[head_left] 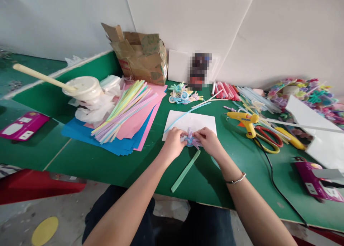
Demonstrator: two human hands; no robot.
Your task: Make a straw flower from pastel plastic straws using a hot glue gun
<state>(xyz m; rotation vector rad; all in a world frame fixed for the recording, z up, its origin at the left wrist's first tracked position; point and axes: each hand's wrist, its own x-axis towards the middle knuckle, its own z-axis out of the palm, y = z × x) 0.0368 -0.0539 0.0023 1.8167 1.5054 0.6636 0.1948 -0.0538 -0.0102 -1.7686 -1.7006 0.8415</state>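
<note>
Your two hands meet over the near edge of the white sheet (188,117) on the green bench (107,160), and between them sits the curled straw cluster (191,140), a small knot of lilac and blue loops held just above the sheet. Judging from how it looks, the cluster is partly built: several loops are already curled and gathered, but it is smaller and looser than the heap of finished curls (182,95) lying further back. A loose green straw (185,170) lies on the bench just below your wrists, and a long blue straw (185,113) lies across the sheet, neither one worked in. Your left hand (173,143) has its fingers (182,135) pinched narrow on the cluster's left side. Your right hand (209,142) has its fingers (199,134) closed just as tightly on the right side, so both grip the same piece. The yellow glue gun (244,120) and the scissors (268,140) lie untouched to your right, near but apart from your hands, and the bundle of pastel straws (125,106) rests on coloured paper to your left.
</note>
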